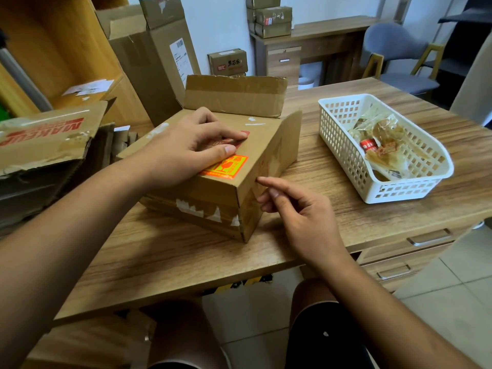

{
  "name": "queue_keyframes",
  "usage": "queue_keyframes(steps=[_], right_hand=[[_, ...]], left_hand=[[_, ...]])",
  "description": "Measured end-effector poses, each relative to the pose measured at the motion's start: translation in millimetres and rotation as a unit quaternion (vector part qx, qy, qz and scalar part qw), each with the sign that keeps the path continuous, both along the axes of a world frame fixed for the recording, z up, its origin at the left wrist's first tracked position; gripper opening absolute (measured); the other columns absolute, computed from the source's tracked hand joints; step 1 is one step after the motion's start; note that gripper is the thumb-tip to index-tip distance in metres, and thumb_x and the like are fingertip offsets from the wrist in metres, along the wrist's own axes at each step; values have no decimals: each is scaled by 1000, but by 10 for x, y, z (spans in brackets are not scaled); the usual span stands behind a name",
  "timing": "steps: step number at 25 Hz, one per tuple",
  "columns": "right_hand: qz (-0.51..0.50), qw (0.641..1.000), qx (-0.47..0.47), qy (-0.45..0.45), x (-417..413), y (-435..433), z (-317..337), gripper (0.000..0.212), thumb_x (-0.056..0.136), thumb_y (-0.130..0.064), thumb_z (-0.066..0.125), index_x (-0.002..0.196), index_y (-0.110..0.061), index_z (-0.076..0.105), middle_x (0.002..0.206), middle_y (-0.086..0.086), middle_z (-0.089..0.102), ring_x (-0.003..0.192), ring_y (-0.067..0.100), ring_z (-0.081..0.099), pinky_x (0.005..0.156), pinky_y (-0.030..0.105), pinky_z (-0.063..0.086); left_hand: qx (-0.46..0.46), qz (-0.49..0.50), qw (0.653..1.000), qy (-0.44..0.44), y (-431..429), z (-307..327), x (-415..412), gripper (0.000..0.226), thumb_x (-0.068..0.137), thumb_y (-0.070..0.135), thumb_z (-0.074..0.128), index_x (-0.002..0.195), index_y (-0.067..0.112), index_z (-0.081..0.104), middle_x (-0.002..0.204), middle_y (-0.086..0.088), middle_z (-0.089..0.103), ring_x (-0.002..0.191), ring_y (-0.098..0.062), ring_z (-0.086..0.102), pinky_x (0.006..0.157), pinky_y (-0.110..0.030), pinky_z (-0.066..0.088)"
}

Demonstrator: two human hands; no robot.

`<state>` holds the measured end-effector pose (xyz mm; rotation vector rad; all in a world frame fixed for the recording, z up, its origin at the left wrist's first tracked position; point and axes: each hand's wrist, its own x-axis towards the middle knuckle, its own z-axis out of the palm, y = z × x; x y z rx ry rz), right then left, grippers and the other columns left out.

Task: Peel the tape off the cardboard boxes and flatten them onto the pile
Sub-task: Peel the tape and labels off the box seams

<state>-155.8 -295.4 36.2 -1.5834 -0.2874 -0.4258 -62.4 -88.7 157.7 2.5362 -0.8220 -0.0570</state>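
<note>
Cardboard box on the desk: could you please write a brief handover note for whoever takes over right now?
Left hand: presses flat on top of the cardboard box, fingertips beside the orange sticker.
Right hand: holds nothing; index fingertip at the box's right side.
Done: the far flap stands open.
Left: white tape scraps cling to the near face; the box is not yet flattened. The pile lies at the left of the desk.
</note>
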Motion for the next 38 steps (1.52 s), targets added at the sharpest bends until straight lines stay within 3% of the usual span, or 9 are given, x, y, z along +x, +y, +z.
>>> queue_keyframes(steps=[3, 7, 11, 16, 22, 26, 30, 36, 38], right_hand=[[-3, 1000, -3, 4, 18, -12, -13, 29, 100, 1, 54, 117, -13, 73, 91, 0, 74, 84, 8, 70, 78, 17, 54], [-9, 998, -57, -23, 1, 2, -70, 27, 99, 0, 56, 108, -19, 74, 93, -4, 74, 89, 15, 72, 82, 32, 59], [-1, 1000, 13, -7, -4, -19, -18, 32, 102, -2, 52, 121, -19, 70, 90, 2, 73, 82, 15, 70, 77, 22, 56], [-3, 1000, -16, -6, 24, 2, -44, 34, 102, -3, 52, 125, -23, 69, 87, -1, 72, 81, 14, 70, 78, 21, 54], [-12, 997, -60, -45, 0, 18, -107, 25, 100, -6, 55, 115, -17, 73, 94, -2, 73, 89, 18, 72, 81, 37, 60], [9, 1000, -6, -20, 6, -10, -55, 32, 103, -5, 52, 125, -19, 69, 94, -1, 73, 84, 17, 71, 79, 24, 56], [16, 1000, 1, -7, 14, -2, -45, 32, 102, -3, 52, 125, -18, 69, 92, 1, 74, 81, 18, 70, 78, 22, 56], [2, 999, -47, -22, 13, -2, -84, 26, 100, -4, 55, 113, -16, 73, 92, 1, 73, 85, 19, 72, 80, 39, 61], [0, 999, -40, -27, 1, 6, -88, 27, 101, -3, 54, 115, -17, 72, 92, 0, 73, 83, 20, 72, 78, 35, 60]], left_hand=[[1, 1, 1000, -2, -1, 7, -9, 43, 88, 66, 44, 129, 62, 54, 118, 24, 41, 114, 3, 44, 89, -27, 42], [-10, 0, 1000, -2, 2, 11, -16, 42, 88, 65, 45, 128, 61, 55, 117, 29, 42, 114, 3, 45, 94, -32, 43], [-10, 0, 1000, 2, 8, 6, -14, 42, 88, 65, 45, 128, 62, 55, 116, 31, 41, 113, 5, 45, 96, -33, 45], [-8, 2, 1000, 0, -2, 9, -18, 43, 87, 64, 45, 129, 60, 55, 118, 25, 42, 116, 0, 46, 100, -38, 45], [-19, 3, 1000, 0, -2, 3, -18, 41, 88, 63, 46, 127, 60, 57, 118, 21, 43, 116, 2, 45, 102, -38, 43], [-18, 1, 1000, 1, 1, 1, -24, 42, 88, 63, 46, 128, 59, 57, 118, 20, 43, 117, -1, 46, 102, -37, 44], [-14, 3, 1000, 1, -3, 8, -18, 44, 88, 64, 46, 129, 58, 57, 119, 20, 43, 117, 0, 45, 102, -37, 44], [-19, 0, 1000, 1, 5, -2, -9, 41, 88, 63, 46, 127, 61, 56, 118, 24, 43, 115, 4, 45, 99, -34, 43], [-18, -1, 1000, 3, 4, -4, -8, 40, 88, 63, 46, 127, 61, 56, 118, 24, 43, 115, 5, 45, 99, -32, 43]])
